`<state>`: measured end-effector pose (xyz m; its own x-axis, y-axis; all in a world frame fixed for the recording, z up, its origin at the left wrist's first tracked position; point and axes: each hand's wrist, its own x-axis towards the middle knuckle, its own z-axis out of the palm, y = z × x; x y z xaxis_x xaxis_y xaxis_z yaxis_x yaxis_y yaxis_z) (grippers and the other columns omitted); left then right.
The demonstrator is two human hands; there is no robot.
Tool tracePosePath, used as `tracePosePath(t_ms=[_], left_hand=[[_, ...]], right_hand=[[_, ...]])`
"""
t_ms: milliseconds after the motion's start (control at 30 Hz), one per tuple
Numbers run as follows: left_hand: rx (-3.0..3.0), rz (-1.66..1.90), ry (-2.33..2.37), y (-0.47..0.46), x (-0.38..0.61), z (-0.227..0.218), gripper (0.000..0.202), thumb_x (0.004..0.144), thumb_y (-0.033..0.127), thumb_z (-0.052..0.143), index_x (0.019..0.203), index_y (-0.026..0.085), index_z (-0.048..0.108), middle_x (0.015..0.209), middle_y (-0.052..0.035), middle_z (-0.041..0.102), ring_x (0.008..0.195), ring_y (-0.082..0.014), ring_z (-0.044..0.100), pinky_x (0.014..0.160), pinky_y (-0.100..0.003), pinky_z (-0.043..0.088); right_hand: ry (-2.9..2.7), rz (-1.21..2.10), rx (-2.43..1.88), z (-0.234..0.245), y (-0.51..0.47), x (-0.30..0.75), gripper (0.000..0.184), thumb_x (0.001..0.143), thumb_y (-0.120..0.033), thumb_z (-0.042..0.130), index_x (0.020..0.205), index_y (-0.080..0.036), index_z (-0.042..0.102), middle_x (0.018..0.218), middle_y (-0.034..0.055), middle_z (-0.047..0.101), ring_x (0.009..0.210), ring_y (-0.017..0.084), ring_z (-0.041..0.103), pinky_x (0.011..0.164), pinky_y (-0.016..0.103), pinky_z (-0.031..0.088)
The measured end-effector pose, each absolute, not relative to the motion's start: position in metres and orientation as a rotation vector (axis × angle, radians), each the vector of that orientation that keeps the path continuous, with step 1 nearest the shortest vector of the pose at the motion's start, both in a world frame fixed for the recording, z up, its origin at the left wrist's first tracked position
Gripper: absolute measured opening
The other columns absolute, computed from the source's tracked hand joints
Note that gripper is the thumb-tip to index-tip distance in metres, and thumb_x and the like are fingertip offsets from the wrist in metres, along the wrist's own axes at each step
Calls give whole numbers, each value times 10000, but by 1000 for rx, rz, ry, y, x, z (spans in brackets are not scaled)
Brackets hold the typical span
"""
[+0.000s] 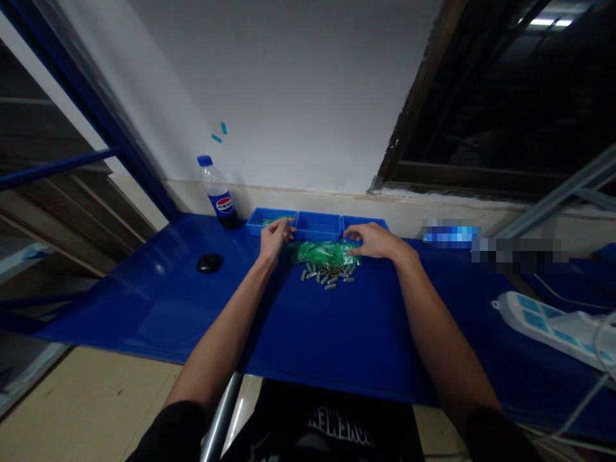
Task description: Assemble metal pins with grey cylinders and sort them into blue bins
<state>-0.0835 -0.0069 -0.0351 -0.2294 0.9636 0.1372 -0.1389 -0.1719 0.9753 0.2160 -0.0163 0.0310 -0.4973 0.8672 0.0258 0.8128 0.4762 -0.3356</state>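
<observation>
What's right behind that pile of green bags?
Three blue bins in a row; the left bin shows something green. The left hand and right hand cover parts of the two end ones.

pepsi logo on the bottle [217, 192] label, shirt [337, 427] lettering too blurred

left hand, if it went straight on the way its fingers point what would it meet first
Probably the left blue tray, at its near rim, just past the fingers of the left hand; depth is unclear.
</observation>
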Motion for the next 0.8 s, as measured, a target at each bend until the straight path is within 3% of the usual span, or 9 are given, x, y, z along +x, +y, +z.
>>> tracePosePath(t_ms=[233,533,800], left_hand=[[1221,1399,1170,-13,-77,-33,385,802,505,722,898,141,798,786,-76,739,587,-109,564,541,-218,374],[1514,1270,1142,-32,-56,-18,370,834,499,687,843,143,786,743,-61,734,624,-152,594,642,-274,468],[1584,1264,1093,-35,-54,-16,386,851,522,706,855,146,795,745,-60,740,644,-164,617,650,-273,485]], right_hand=[[-2580,430,-1537,20,-13,208,556,705,-250,852,1249,-234,741,1091,93,764,981,277,724,823,355,546],[-2442,617,-1444,25,-13,206,409,711,-150,797,1116,-209,791,869,47,770,737,189,694,663,298,513],[-2322,597,-1362,51,-27,213,286,772,-181,753,1054,-218,786,742,14,730,680,188,674,646,315,500]])
